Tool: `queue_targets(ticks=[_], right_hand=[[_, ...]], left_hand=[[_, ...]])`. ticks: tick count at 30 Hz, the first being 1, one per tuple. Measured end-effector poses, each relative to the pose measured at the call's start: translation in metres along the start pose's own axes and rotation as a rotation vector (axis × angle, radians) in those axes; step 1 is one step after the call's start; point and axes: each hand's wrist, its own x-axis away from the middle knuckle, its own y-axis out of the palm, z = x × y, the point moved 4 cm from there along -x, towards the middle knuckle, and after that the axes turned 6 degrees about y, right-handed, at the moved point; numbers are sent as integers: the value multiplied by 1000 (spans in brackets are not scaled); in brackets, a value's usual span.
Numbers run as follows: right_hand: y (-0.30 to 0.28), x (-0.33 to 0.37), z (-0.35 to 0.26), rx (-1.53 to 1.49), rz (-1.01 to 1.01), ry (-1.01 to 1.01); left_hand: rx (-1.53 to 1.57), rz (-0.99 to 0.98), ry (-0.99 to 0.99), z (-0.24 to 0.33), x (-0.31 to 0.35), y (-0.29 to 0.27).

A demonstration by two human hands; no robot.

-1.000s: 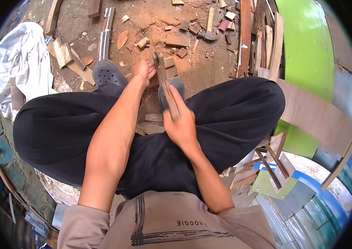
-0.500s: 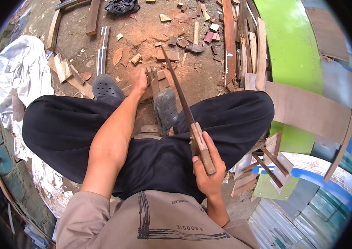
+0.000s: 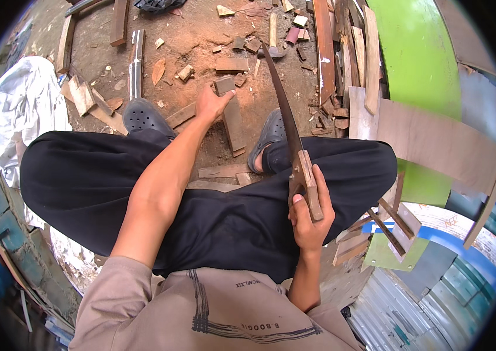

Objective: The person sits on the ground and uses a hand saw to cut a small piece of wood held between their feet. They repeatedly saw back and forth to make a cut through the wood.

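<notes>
My right hand (image 3: 311,219) is wrapped round the wooden handle of a handsaw (image 3: 286,108). The dark blade points away from me, raised over my right shin and shoe. Farther forward, my left hand (image 3: 213,104) grips a brown wood block (image 3: 223,86), thumb on its right side and the other fingers partly hidden. Just below that hand, a longer wood piece (image 3: 234,127) lies slanted between my feet; whether it joins the block I cannot tell. Both feet wear grey clogs, the right shoe (image 3: 270,137) standing beside the wood piece.
A hammer (image 3: 273,44) lies among wood offcuts ahead. Long boards (image 3: 324,52) and a green panel (image 3: 414,64) run along the right. On the left are a white cloth (image 3: 23,111) and scrap wood (image 3: 84,96). Reddish sawdust covers the ground ahead.
My right foot has shifted right, off the wood between my feet. The saw has swung right with my right hand. My left hand has moved slightly right, its wood now turned differently.
</notes>
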Motion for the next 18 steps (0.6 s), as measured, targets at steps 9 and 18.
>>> queue_targets(ticks=[9, 18], right_hand=[[-7, -53, 28, -149, -51, 230], [2, -66, 50, -71, -39, 84]], left_hand=[[-40, 23, -33, -16, -9, 19], [48, 136, -162, -18, -1, 30]])
